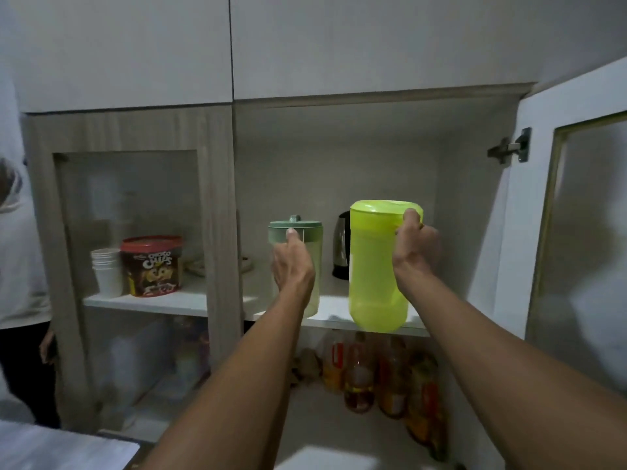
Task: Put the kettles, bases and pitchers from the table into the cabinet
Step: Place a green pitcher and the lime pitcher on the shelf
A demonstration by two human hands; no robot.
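Observation:
I hold two pitchers at the open cabinet's upper shelf (339,317). My left hand (292,262) grips a pale green clear pitcher with a sage lid (314,245), which stands at the shelf's front edge. My right hand (415,245) grips the handle of a bright lime-green pitcher (373,266), its base hanging just past the shelf's front edge. Behind and between them a steel and black kettle (342,249) stands at the back of the shelf.
The right cabinet door (576,232) stands open. The left glass door (217,232) is shut, with white cups (108,271) and a chocolate cereal tub (151,266) behind it. Several bottles (380,378) fill the lower shelf. A person (20,266) stands at the left.

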